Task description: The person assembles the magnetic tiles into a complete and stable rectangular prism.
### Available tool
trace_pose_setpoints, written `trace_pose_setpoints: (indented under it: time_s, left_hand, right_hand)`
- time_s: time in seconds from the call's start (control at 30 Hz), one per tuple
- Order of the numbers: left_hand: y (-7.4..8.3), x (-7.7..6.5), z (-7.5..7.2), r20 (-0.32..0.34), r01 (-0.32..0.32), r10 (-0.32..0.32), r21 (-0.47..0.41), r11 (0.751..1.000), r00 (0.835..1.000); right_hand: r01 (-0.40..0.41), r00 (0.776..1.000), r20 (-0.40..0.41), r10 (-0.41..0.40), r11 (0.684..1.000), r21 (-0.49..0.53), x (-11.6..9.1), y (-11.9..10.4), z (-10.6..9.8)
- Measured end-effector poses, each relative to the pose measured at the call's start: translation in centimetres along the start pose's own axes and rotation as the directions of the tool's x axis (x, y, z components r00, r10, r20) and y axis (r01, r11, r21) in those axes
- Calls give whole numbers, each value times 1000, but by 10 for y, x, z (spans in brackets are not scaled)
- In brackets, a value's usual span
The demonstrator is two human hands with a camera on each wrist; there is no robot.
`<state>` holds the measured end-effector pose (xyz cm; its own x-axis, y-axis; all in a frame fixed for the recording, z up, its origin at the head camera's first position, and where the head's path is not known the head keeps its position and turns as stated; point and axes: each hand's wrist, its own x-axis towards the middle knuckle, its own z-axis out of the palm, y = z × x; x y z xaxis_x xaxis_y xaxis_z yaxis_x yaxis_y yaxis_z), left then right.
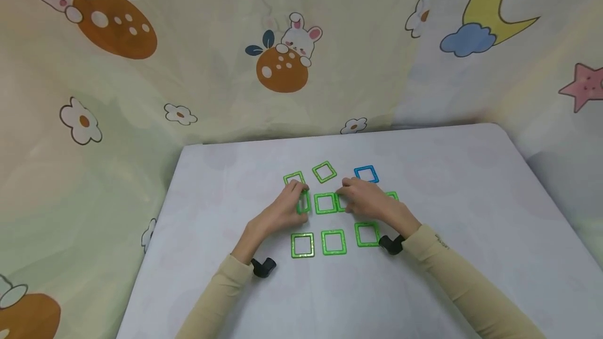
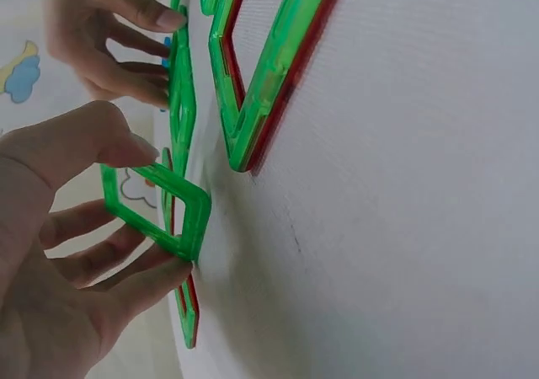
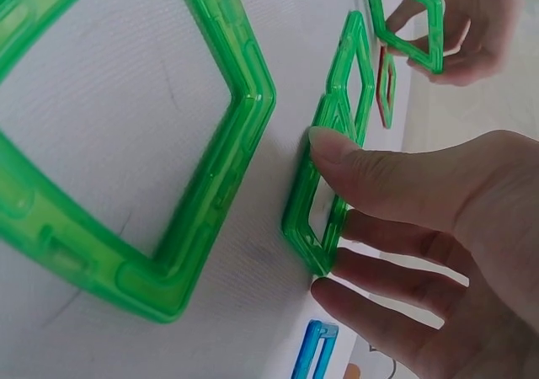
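Note:
My left hand [image 1: 285,209] holds a green square magnetic tile [image 2: 201,219] between thumb and fingers; it is tilted up off the table in the left wrist view. My right hand [image 1: 369,199] pinches another green square tile [image 3: 301,192], thumb on one edge and fingers on the opposite one. That tile lies against the right side of the middle green tile [image 1: 325,195]. The left hand's tile stands just left of this middle tile, with a small gap visible. The right hand partly hides a further green tile [image 1: 392,194].
In front lie three green tiles: left [image 1: 303,256], middle [image 1: 334,253] and right [image 1: 356,235]. Behind the hands are a green tile [image 1: 293,173], a turned green tile [image 1: 332,167] and a blue tile [image 1: 375,174]. A patterned curtain [image 1: 212,67] hangs behind the white table [image 1: 447,171].

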<state>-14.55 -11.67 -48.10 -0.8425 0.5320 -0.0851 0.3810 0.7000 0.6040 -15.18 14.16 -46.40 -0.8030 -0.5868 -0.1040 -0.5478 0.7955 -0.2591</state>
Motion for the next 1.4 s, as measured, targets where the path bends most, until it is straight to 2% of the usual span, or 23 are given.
trace_pose_setpoints:
  time_s: [0.37, 0.77, 1.0, 1.4]
  left_hand:
    - [-4, 0, 0, -43, -55, 49, -140, 989, 998]
    - [-3, 5, 0, -36, -54, 48, -162, 985, 998]
    - [-4, 5, 3, -40, -29, 22, -174, 984, 999]
    - [-4, 8, 6, -41, -47, 38, -220, 974, 998]
  right_hand:
    - [-6, 1000, -4, 6, 1000, -10, -2, -2, 1]
    - [-11, 1000, -20, 11, 1000, -6, -3, 0, 1]
    - [-12, 1000, -5, 12, 1000, -5, -3, 0, 1]
    - [-18, 1000, 2, 18, 1000, 9, -4, -1, 2]
